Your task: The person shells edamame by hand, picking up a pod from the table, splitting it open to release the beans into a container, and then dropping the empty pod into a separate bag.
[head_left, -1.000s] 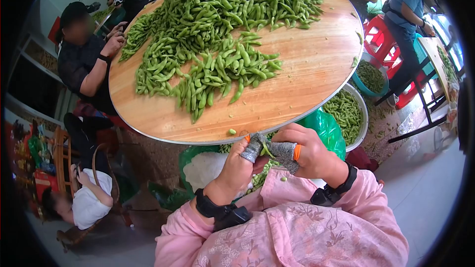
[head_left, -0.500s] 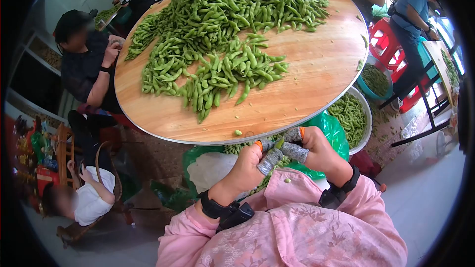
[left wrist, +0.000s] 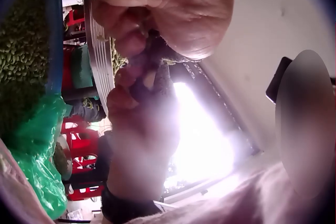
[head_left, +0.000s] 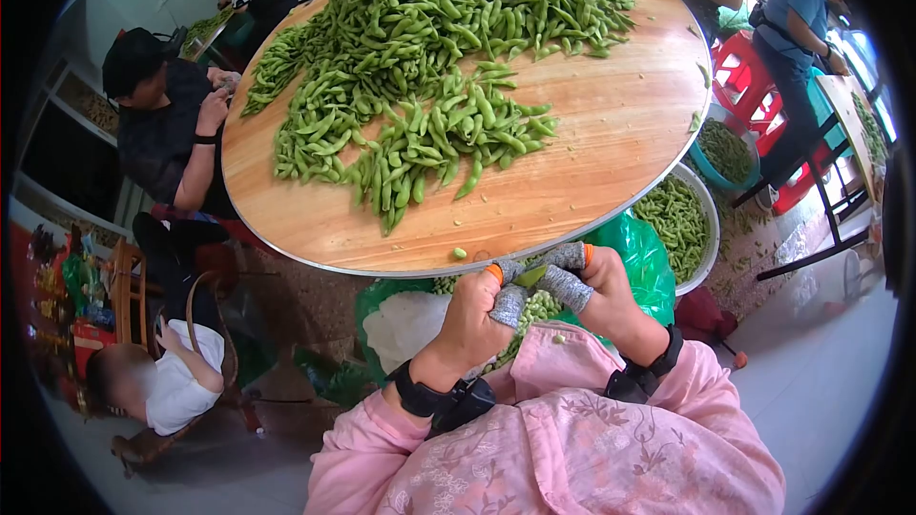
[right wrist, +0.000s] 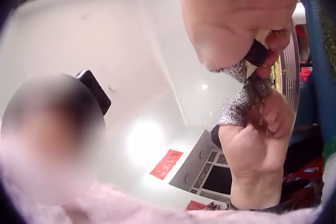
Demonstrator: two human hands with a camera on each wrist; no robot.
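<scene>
In the head view a green soybean pod (head_left: 530, 277) is pinched between the two hands, in front of the table's near edge. My left hand (head_left: 470, 310) grips its left end with thumb and forefinger, both in grey knitted finger covers. From the other side my right hand (head_left: 613, 293) pinches the pod, its thumb and forefinger covered likewise. Shelled beans (head_left: 542, 307) lie in a heap below the hands. The right wrist view has the covered tips of the left hand (right wrist: 254, 142) meeting those of the right, with the pod mostly hidden.
A big mound of pods (head_left: 429, 57) covers much of the round wooden table (head_left: 592, 172). One loose bean (head_left: 459, 254) lies near its rim. A green plastic bag (head_left: 639, 262) and a basin of pods (head_left: 708, 253) stand at the right. Another person (head_left: 172, 124) sits at the left.
The pod's bright tip, upright between the fingers half a second ago, now lies flatter between them. Both hands stay close together; the view has shifted slightly since one second ago.
</scene>
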